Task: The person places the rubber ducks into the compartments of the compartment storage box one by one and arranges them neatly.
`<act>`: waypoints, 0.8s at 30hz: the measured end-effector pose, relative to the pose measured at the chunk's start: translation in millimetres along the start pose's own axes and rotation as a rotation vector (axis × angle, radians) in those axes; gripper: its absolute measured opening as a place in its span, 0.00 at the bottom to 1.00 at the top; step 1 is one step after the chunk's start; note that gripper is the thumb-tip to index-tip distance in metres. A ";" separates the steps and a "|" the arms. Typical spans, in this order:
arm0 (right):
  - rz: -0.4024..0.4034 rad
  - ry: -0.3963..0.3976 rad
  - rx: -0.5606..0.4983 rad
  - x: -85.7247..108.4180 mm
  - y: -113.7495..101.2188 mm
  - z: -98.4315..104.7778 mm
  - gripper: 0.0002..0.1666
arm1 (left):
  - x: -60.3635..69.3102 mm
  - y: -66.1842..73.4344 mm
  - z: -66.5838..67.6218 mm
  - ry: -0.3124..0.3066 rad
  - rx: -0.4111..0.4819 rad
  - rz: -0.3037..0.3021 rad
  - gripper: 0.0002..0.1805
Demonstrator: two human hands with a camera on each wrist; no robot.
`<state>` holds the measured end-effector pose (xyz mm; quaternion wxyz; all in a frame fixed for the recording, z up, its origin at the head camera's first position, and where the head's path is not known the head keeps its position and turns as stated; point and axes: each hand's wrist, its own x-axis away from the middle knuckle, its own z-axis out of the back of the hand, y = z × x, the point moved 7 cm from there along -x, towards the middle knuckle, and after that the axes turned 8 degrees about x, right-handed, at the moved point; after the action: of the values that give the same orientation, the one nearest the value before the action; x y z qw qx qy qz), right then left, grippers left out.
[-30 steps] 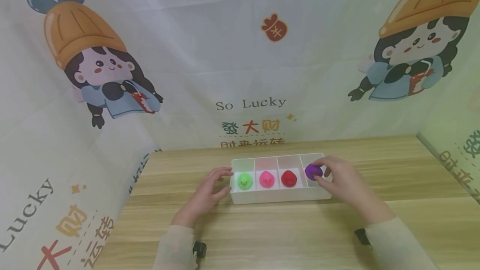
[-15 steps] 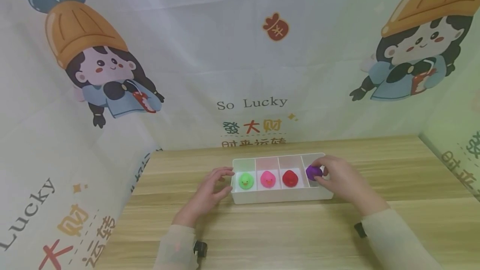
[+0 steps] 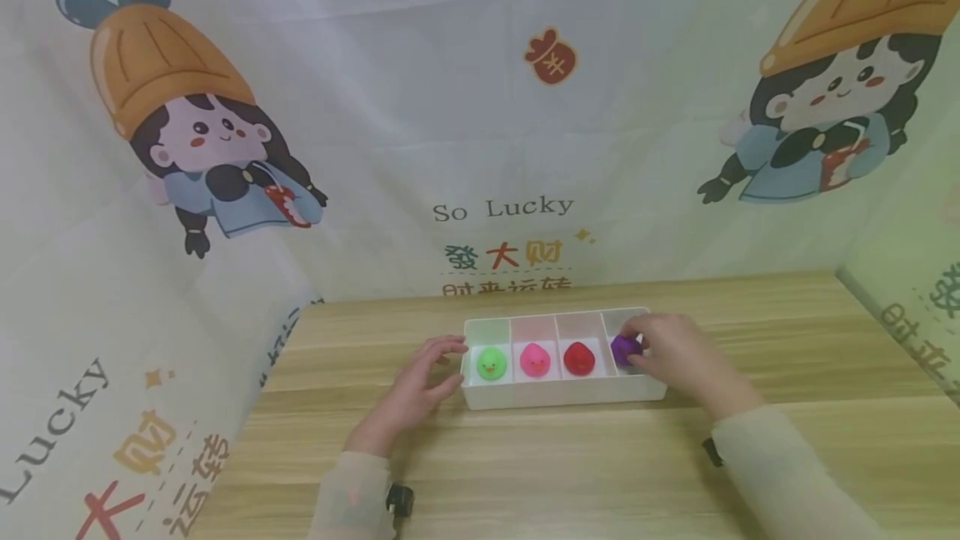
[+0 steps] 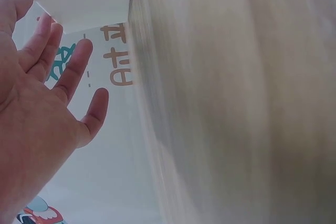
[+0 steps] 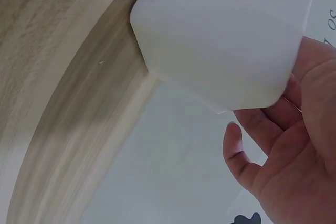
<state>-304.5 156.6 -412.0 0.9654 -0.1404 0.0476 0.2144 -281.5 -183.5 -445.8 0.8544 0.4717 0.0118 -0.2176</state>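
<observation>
A white box [image 3: 562, 395] with a row of compartments stands on the table. From the left it holds a green toy duck [image 3: 491, 363], a pink toy duck [image 3: 535, 360] and a red toy duck [image 3: 579, 359], one in each. My right hand [image 3: 686, 357] pinches a purple toy duck [image 3: 622, 351], low inside the rightmost compartment; the fingers partly cover it. In the right wrist view, the box end hides the fingertips and the duck. My left hand [image 3: 414, 383] touches the box's left end with thumb and fingertips, the other fingers loosely spread in the left wrist view.
The wood-grain table [image 3: 555, 473] extends around the box. A printed cloth backdrop [image 3: 420, 107] with cartoon figures rises behind it and along both sides. Dark wrist straps [image 3: 400, 500] sit at both sleeves.
My right hand has lowered the purple duck from the rim of the rightmost compartment to deeper inside, with the forearm shifting slightly left. My left hand stays at the box's left end.
</observation>
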 end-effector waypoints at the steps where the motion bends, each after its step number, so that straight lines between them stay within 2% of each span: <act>1: 0.000 -0.004 0.008 -0.2 -0.3 -1.4 0.12 | 0.9 0.2 0.0 0.000 0.003 -0.002 0.22; 17: 0.002 0.022 0.150 -1.8 -6.6 -1.2 0.10 | 6.3 5.2 3.4 0.002 -0.005 -0.043 0.22; 24: -0.025 -0.015 0.118 -3.1 -7.8 -1.6 0.12 | 6.2 2.7 2.8 0.001 -0.006 -0.034 0.22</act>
<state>-304.0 148.2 -411.0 0.9749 -0.0821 0.0514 0.2003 -275.3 -186.8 -443.5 0.8519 0.4689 0.0209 -0.2321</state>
